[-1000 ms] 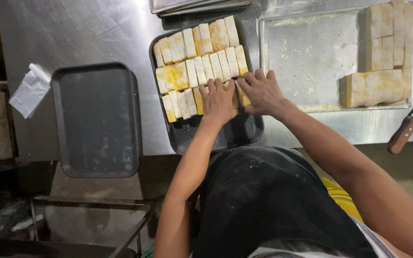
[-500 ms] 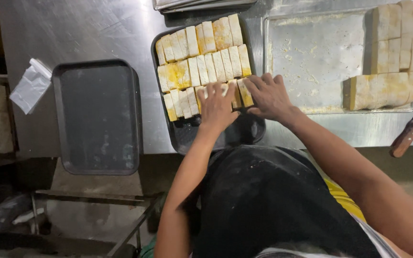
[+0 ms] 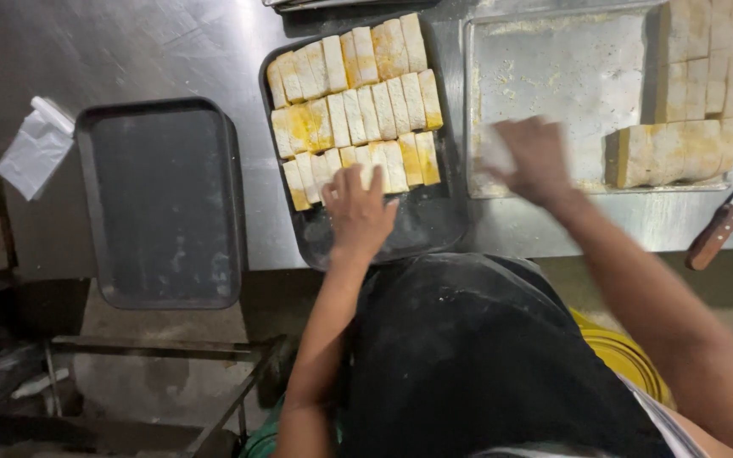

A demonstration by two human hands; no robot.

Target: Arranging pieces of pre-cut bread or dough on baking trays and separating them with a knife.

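Both hands are seen from the head camera, well apart from each other. The left hand (image 3: 358, 208) is laid flat, fingers spread and gripping nothing, on the nearest row of pale yellow slices (image 3: 354, 102), which are packed in three rows at the far end of a dark tray (image 3: 434, 225) on the steel tabletop (image 3: 129, 51). The near end of that tray is bare and dusted with flour. The right hand (image 3: 536, 161) is blurred over the near left corner of a shallow metal tray (image 3: 553, 59); whether it is clamped on anything cannot be told. Uncut pale blocks (image 3: 689, 110) are stacked along that tray's right side. A knife (image 3: 727, 220) with a wooden handle is lying at the tabletop's near right edge. An empty dark tray (image 3: 163, 203) is set at the near left edge, with a crumpled white bag (image 3: 36, 148) just beside it.
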